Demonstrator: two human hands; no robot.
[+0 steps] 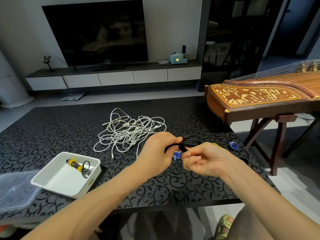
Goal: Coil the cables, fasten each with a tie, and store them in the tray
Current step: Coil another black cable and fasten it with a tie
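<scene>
One white rectangular plastic tray (52,186) sits near left on the black patterned tabletop (173,184). Just beyond, the left hand (160,149) grips a black coiled cable (189,142) lying left to right; the right hand (204,160) pinches its right end, fingertips nearest the small blue tie (176,155) beneath. Farther, tangled white cables (128,132) lie.

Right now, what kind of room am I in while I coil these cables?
Most likely a home living room: a big television stands on a low media console with drawers, and a stringed zither sits on a wooden stand beside the patterned table.
</scene>
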